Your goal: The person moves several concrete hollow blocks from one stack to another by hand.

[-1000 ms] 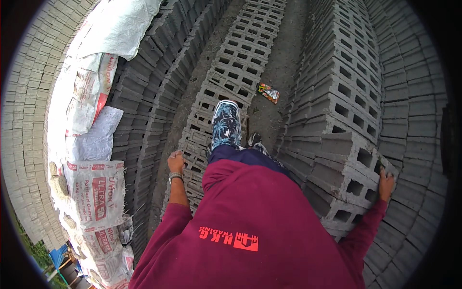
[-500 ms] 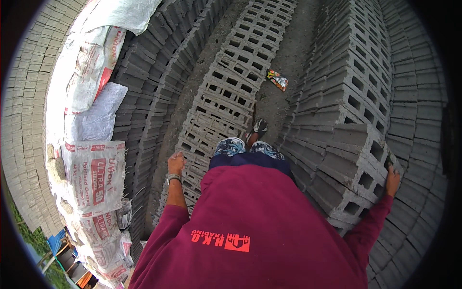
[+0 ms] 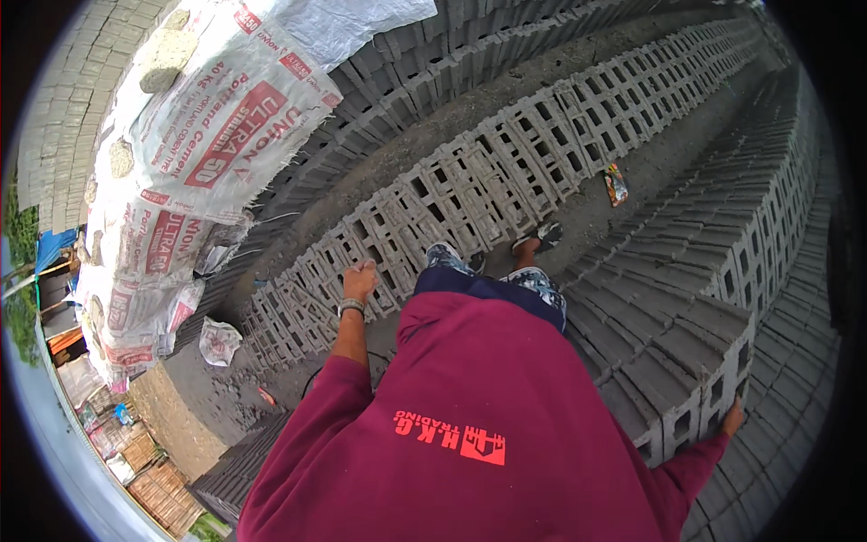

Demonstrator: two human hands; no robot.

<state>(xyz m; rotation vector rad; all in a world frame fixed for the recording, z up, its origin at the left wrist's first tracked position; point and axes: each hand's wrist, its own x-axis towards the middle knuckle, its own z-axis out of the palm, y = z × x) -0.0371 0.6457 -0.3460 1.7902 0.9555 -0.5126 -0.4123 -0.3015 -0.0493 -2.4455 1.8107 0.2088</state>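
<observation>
Yard of grey hollow blocks (image 3: 506, 172) in rows on dirt; sacks (image 3: 208, 126) far left. Left hand (image 3: 359, 278) clenched, empty. Right hand (image 3: 732, 418) mostly hidden behind block stack (image 3: 695, 361); grip indiscernible.

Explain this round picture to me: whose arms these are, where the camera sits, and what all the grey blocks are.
The camera is worn on a person's head and looks straight down, so its wide lens bends straight lines. The maroon shirt belongs to the wearer. The left hand is closed in a loose fist and seems to hold nothing. The right hand rests against the end of a stack of blocks, grey hollow concrete ones. A single row of blocks lies on the dirt ground ahead, where the feet stand. Printed sacks cover another pile at the left, and a small wrapper lies on the ground.
</observation>
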